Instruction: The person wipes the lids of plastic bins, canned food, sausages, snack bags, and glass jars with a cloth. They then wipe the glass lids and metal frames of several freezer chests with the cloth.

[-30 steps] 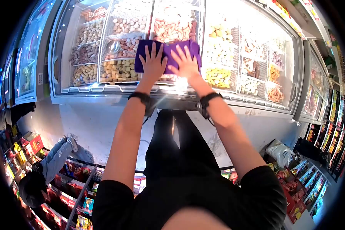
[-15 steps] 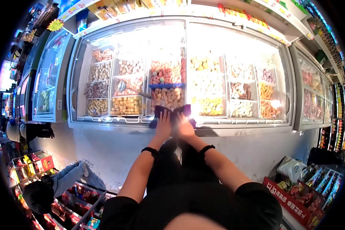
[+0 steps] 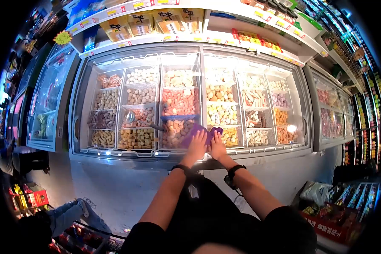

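A purple cloth point(image 3: 191, 132) lies bunched on the glass lid of a chest freezer point(image 3: 144, 157), near its front edge and close to the middle frame. Flat on the cloth's left part, my left hand point(image 3: 197, 147) has its fingers stretched out and spread. Close beside it, my right hand point(image 3: 217, 148) presses on the cloth's right part, fingers extended forward. Under the glass, pale orange frozen pieces point(image 3: 173, 132) lie to the left of the cloth and yellow ones point(image 3: 230, 137) to the right. A long-handled scoop point(image 3: 130, 116) rests inside, further left.
Shelves with yellow packages point(image 3: 171, 21) stand behind the freezer. Other glass-topped freezers adjoin on the left point(image 3: 51, 101) and right point(image 3: 332, 110). A person in jeans point(image 3: 67, 216) is at the lower left beside racks of goods. A red box point(image 3: 330, 226) of packets is at the lower right.
Both hands have moved right and forward over the glass with the purple cloth, from the front edge further onto the lid. The view has tilted up, showing more of the shelves.
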The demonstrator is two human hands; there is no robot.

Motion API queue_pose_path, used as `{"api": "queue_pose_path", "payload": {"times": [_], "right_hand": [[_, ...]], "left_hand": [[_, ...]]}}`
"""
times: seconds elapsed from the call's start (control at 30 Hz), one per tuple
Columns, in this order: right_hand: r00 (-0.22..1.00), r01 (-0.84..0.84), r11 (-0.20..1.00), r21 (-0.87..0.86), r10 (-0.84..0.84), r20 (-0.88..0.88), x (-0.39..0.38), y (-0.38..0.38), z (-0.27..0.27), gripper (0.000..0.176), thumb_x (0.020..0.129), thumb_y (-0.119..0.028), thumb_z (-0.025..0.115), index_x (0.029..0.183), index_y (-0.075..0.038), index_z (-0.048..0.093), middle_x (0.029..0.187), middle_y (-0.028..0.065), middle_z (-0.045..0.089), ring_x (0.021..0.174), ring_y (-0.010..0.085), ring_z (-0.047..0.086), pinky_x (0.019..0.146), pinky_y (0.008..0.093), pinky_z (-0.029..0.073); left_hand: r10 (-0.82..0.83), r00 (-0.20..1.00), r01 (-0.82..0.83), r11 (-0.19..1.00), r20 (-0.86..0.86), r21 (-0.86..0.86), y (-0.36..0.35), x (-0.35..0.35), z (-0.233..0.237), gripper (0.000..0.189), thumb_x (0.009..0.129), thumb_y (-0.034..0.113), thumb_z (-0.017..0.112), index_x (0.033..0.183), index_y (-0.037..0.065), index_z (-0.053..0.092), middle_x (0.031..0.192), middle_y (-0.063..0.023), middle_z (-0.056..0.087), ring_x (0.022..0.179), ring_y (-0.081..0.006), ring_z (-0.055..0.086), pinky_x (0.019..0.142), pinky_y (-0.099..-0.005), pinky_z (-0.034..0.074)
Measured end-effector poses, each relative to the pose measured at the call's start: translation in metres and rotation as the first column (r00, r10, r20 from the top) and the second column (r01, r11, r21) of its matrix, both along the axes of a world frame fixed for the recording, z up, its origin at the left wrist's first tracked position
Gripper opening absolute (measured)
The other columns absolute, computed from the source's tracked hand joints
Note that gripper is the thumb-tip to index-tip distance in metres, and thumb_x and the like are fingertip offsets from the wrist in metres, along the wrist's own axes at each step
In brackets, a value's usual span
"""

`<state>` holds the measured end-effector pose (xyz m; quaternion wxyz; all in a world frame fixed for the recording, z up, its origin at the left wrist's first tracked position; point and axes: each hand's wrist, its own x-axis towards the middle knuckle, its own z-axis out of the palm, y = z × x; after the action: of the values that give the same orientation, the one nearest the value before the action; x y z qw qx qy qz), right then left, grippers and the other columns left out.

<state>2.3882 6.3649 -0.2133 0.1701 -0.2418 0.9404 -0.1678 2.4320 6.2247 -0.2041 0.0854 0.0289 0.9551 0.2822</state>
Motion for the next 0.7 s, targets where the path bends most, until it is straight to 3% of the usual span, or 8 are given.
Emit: {"api": "queue_pose_path", "payload": {"times": [0.1,0.13,0.2,0.23,0.33,0.43,0.47,0.7], "right_hand": [[0.986,-0.06,0.998,-0.02,0.056,-0.156,0.031,0.013,-0.027,0.048,0.078,-0.026,0.056,0.11,0.009,0.048,0.14,0.0286,0.02,0.131,0.0416,0.02,0.107,0.0461,0.021],[0.991,-0.084,0.994,0.07,0.091,-0.099,0.042,0.012,-0.021,0.053,0.077,-0.024,0.058,0.116,0.009,0.045,0.138,0.0299,0.023,0.13,0.0432,0.021,0.107,0.0481,0.02],[0.999,0.028,0.999,-0.039,-0.029,-0.045,0.064,0.001,-0.016,0.06,0.075,-0.024,0.061,0.122,0.009,0.04,0.138,0.0297,0.024,0.13,0.0433,0.021,0.106,0.0493,0.021],[0.998,0.049,0.999,0.016,-0.049,0.024,0.072,-0.005,-0.013,0.068,0.075,-0.025,0.062,0.128,0.007,0.034,0.138,0.0295,0.024,0.129,0.0439,0.021,0.105,0.0501,0.023],[0.984,0.065,0.995,-0.08,-0.077,-0.163,0.087,-0.03,-0.02,0.069,0.077,-0.027,0.06,0.136,-0.008,0.031,0.143,0.0238,0.018,0.13,0.0439,0.02,0.102,0.0543,0.024],[0.99,-0.102,0.99,0.101,0.111,-0.089,0.087,-0.075,0.004,0.065,0.079,-0.027,0.056,0.138,-0.015,0.03,0.145,0.0167,0.017,0.132,0.0423,0.017,0.101,0.0584,0.023],[0.987,-0.122,0.992,0.022,0.124,-0.103,0.088,-0.093,0.007,0.063,0.081,-0.026,0.053,0.138,-0.019,0.029,0.146,0.0121,0.018,0.133,0.041,0.015,0.1,0.0613,0.022],[0.979,-0.185,0.973,0.137,0.195,-0.061,0.101,-0.189,0.029,0.067,0.078,-0.027,0.059,0.138,-0.031,0.029,0.146,0.0131,0.016,0.132,0.0395,0.018,0.096,0.0595,0.029]], "left_hand": [[-0.025,0.999,0.025,1.0,-0.045,0.004,-0.002,0.029,-0.006,0.062,0.083,0.023,0.052,0.138,0.007,0.027,0.146,-0.0112,0.019,0.135,-0.0306,0.015,0.107,-0.0472,0.018],[-0.035,0.999,0.035,0.999,-0.03,-0.01,-0.007,0.039,-0.007,0.063,0.083,0.024,0.053,0.138,0.008,0.027,0.146,-0.01,0.02,0.135,-0.0299,0.016,0.107,-0.0469,0.019],[-0.042,0.996,0.039,0.999,-0.078,-0.033,-0.018,0.058,-0.011,0.062,0.083,0.029,0.054,0.138,0.011,0.03,0.145,-0.0079,0.025,0.134,-0.0296,0.02,0.106,-0.0471,0.02],[-0.034,0.994,0.029,0.998,-0.1,-0.048,-0.027,0.066,-0.011,0.061,0.083,0.031,0.054,0.137,0.012,0.032,0.144,-0.0077,0.026,0.133,-0.0301,0.022,0.106,-0.0482,0.02],[0.052,0.989,-0.068,0.991,-0.137,-0.112,-0.067,0.085,-0.008,0.057,0.083,0.036,0.053,0.135,0.017,0.037,0.143,-0.0068,0.029,0.132,-0.0313,0.024,0.105,-0.0518,0.02],[0.162,0.978,-0.186,0.961,-0.13,-0.206,-0.121,0.097,-0.002,0.059,0.082,0.037,0.054,0.136,0.021,0.035,0.144,-0.0061,0.025,0.132,-0.035,0.022,0.102,-0.058,0.02],[0.209,0.971,-0.232,0.94,-0.117,-0.248,-0.138,0.101,0.004,0.06,0.082,0.037,0.054,0.136,0.02,0.034,0.145,-0.0064,0.024,0.132,-0.037,0.021,0.101,-0.059,0.021],[0.325,0.928,-0.363,0.899,-0.182,-0.246,-0.205,0.123,-0.004,0.065,0.08,0.035,0.06,0.137,0.017,0.034,0.145,-0.0116,0.021,0.129,-0.0446,0.018,0.1,-0.0611,0.021]]}}
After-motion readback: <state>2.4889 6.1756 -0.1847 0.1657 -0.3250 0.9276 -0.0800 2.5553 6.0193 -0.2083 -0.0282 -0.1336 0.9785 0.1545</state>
